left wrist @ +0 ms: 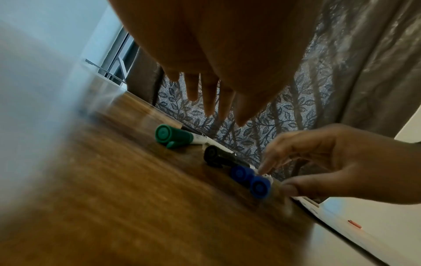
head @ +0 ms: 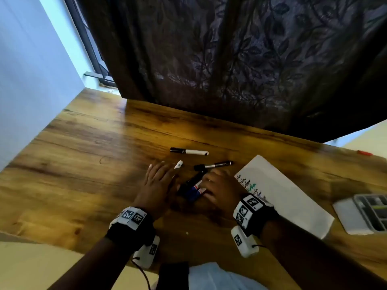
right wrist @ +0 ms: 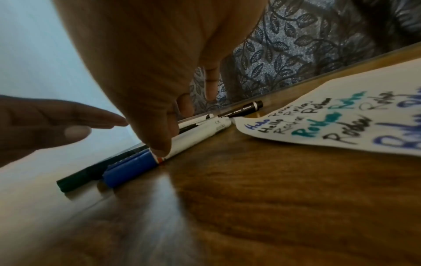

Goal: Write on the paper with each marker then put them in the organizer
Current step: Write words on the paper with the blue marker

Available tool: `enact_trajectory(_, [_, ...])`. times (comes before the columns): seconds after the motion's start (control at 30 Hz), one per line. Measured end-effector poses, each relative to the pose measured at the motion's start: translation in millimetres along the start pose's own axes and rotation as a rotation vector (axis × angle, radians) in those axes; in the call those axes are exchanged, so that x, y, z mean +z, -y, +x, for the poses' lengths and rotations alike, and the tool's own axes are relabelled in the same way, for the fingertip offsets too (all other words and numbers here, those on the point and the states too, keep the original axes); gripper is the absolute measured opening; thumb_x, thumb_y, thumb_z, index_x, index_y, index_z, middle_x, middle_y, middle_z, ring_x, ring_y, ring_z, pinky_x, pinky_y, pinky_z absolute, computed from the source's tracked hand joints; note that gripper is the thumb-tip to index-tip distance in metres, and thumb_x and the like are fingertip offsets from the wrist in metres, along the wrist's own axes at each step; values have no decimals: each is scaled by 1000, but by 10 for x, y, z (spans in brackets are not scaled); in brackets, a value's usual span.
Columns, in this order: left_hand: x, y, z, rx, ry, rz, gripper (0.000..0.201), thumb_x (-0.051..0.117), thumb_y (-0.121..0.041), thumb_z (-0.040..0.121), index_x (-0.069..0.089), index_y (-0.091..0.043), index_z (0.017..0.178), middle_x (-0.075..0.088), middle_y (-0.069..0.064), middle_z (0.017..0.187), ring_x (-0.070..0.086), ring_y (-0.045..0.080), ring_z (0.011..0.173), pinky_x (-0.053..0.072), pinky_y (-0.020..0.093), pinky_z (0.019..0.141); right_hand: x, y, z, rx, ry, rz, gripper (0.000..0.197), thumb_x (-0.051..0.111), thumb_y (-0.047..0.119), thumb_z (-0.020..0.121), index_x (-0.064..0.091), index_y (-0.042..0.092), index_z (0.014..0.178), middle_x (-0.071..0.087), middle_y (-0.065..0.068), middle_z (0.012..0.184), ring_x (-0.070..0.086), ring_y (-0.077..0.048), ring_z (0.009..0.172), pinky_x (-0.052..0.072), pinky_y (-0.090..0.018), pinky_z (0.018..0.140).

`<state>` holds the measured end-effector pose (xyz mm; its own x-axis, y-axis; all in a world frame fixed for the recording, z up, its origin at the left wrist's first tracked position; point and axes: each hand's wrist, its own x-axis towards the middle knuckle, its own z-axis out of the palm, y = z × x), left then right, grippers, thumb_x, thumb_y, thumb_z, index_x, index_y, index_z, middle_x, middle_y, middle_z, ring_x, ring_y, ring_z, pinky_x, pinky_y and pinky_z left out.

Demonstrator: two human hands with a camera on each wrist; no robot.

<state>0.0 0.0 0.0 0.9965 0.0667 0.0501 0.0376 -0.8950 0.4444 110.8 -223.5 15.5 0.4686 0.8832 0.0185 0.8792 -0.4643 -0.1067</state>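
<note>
Several markers lie together mid-table. My right hand [head: 209,185] pinches a blue-capped marker [right wrist: 132,168] by its white barrel, thumb on the near side and fingers curled over the far side. A second blue cap [left wrist: 241,172] lies against it, and a black-capped marker [left wrist: 214,156] is beside that. My left hand [head: 161,172] hovers flat with straight fingers over a green-capped marker [left wrist: 173,136], holding nothing. The white paper [head: 289,197] with several written lines lies to the right. The grey organizer [head: 364,214] stands at the right edge.
A black-and-white marker [head: 188,151] lies farther back, and a thin black pen [head: 213,164] lies near the paper's far corner. A small red piece [head: 364,153] sits at the far right. A dark leaf-patterned curtain [head: 230,59] hangs behind the wooden table [head: 83,164].
</note>
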Motion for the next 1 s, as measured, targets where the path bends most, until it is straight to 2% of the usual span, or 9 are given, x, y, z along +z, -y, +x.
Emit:
enact_trajectory(0.27, [-122,64,43,33,-68,-63,59,36,-48,92,40,-24,144,40,-5,149,22,15,145,13,48,122,-15,85,153,0,99,-126,20,77,30,72,69,23,89,67,3,95,64,-24,96,50,-45,82])
enact_trajectory(0.33, [-131,64,50,49,-102,-74,55,42,-45,92,41,-24,143,43,-4,147,25,14,144,14,47,122,-84,106,170,0,81,-89,16,66,32,82,68,23,95,68,3,98,62,-23,103,46,-45,90])
enact_trajectory(0.43, [-159,0,73,62,-151,-123,52,46,-43,93,40,-25,143,45,-4,145,29,13,142,16,44,121,-208,85,163,-21,12,-32,26,46,34,89,65,22,103,69,2,96,60,-21,102,38,-44,96])
enact_trajectory(0.53, [-218,-166,92,95,-162,-188,52,48,-43,96,40,-25,144,44,-6,146,32,10,139,29,39,116,-352,24,122,-67,-93,-38,27,49,38,91,65,25,109,68,4,97,60,-19,98,38,-43,95])
enact_trajectory(0.63, [-287,-460,124,134,-69,-307,55,49,-50,95,39,-28,143,40,-14,143,40,3,127,42,28,103,-532,-54,1,-73,-152,-14,29,51,43,92,65,29,114,67,4,99,62,-18,92,45,-43,87])
enact_trajectory(0.73, [-269,-740,191,203,35,-309,48,49,-44,96,43,-26,141,49,-8,137,53,7,116,48,28,97,-761,-82,-191,-20,-143,114,33,50,50,92,68,32,114,68,5,98,67,-15,84,51,-32,70])
enact_trajectory(0.83, [-220,-991,275,242,54,-278,44,49,-35,97,49,-19,138,56,1,132,56,16,117,46,31,100,-1030,-176,-430,139,-81,235,30,55,54,90,66,41,114,69,14,106,64,-4,93,52,-26,76])
enact_trajectory(0.9, [-168,-1163,302,237,59,-309,40,47,-35,97,53,-18,133,59,3,127,60,18,112,51,39,95,-1244,-273,-669,205,-90,400,23,64,49,88,69,39,107,70,19,100,63,2,89,52,-23,74])
enact_trajectory(1.0, [-116,-1521,349,188,95,-342,32,46,-39,97,55,-23,124,65,1,116,63,17,101,54,42,86,-1478,-426,-1103,325,-241,780,14,73,37,85,75,28,96,74,14,87,68,-2,77,56,-24,65])
